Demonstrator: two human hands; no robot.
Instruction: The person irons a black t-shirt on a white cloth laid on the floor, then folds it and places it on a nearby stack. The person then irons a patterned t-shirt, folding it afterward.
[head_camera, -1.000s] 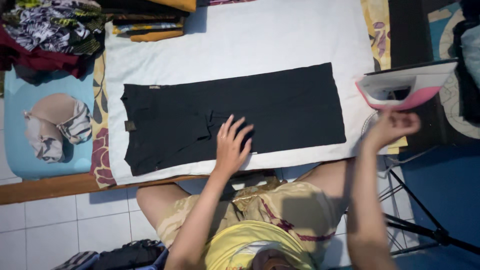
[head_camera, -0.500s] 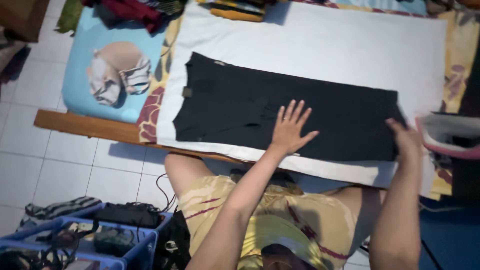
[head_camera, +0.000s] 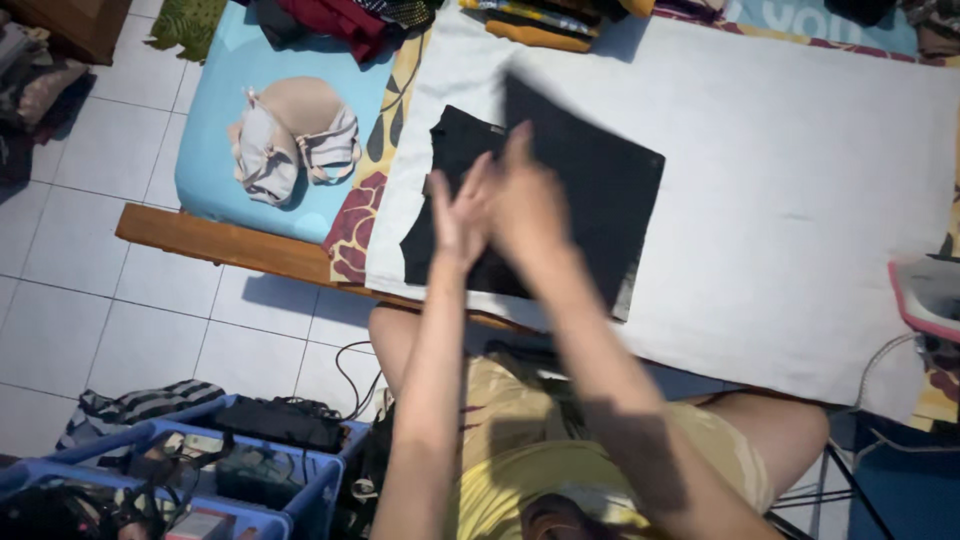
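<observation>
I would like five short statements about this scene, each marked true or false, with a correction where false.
1. The black garment lies on a white cloth. True.
2. Both hands are over the black garment. True: the left hand and right hand are close together above it.
3. The iron stands on the black garment. False: it is at the right edge of the view, apart from the garment.
4. The beige bra lies on the white cloth. False: it lies on a light blue surface to the left.
5. The floor is wooden. False: it is pale tiles.
</observation>
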